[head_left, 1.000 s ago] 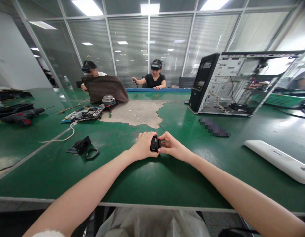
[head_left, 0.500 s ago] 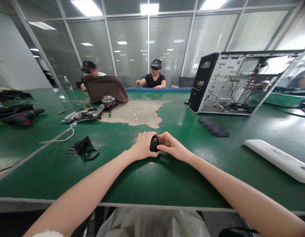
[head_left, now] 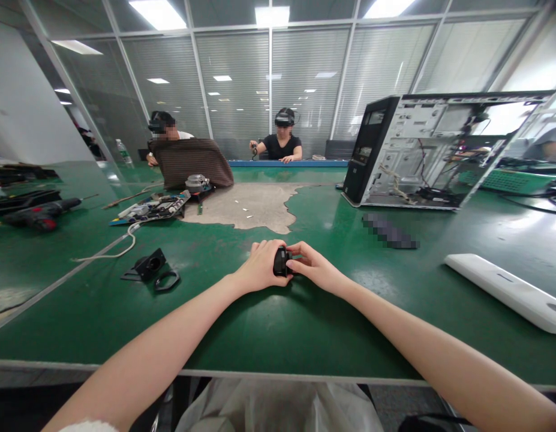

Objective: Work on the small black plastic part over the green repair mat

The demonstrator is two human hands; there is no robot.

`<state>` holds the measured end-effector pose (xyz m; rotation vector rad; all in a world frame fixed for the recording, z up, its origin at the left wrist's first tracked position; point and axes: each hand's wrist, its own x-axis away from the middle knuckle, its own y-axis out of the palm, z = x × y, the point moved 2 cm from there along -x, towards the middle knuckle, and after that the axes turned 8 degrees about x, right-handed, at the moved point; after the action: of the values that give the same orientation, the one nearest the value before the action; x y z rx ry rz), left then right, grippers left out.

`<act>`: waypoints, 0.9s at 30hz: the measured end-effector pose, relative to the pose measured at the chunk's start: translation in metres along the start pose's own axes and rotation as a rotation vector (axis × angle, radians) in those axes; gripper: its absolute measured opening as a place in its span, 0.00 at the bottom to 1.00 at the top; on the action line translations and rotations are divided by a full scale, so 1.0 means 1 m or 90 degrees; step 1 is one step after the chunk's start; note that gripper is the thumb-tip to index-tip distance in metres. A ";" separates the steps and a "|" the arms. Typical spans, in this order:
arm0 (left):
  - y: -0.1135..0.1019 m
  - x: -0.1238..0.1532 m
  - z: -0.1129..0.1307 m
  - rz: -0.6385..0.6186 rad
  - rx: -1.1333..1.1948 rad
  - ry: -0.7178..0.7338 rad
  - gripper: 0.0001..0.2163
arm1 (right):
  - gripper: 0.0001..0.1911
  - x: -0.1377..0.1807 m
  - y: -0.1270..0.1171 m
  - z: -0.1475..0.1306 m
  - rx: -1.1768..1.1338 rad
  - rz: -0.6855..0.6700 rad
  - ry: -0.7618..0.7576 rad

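Observation:
Just above the green table top, a small black plastic part [head_left: 280, 261] with a rounded body sits between my two hands; its exact kind does not show. My left hand [head_left: 261, 264] is closed around it from the left, back of the hand toward me. From the right, the thumb and fingertips of my right hand [head_left: 312, 267] pinch its right side. Fingers cover much of the part. To the left on the table lie a black plastic bracket with a round opening [head_left: 150, 264] and a black angular ring [head_left: 167, 281].
An opened computer case [head_left: 408, 153] stands at the back right. A white oblong device [head_left: 507, 291] lies at right. On the left are a circuit board [head_left: 152, 207], a cable [head_left: 132, 237] and a power drill [head_left: 44, 215]. Two people sit across the table.
My right thumb and fingers have shifted slightly on the right side of the black part, which has turned a little. My left hand keeps its hold in the same place.

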<state>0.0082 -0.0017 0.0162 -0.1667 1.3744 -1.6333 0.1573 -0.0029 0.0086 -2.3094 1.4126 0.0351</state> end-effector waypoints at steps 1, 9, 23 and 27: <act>0.000 0.000 0.000 -0.001 0.000 -0.003 0.27 | 0.14 0.001 -0.001 -0.001 -0.006 -0.014 -0.010; 0.000 0.000 0.000 -0.008 0.009 -0.013 0.26 | 0.11 0.003 0.000 -0.008 -0.027 -0.010 -0.023; 0.001 0.000 -0.002 -0.004 0.003 -0.013 0.28 | 0.15 0.003 -0.002 -0.004 -0.019 -0.035 -0.026; -0.001 0.000 0.000 -0.009 0.012 -0.022 0.27 | 0.11 0.001 0.000 -0.007 -0.020 0.015 -0.010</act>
<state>0.0079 -0.0018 0.0170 -0.1935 1.3347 -1.6468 0.1567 -0.0064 0.0145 -2.3126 1.4415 0.0834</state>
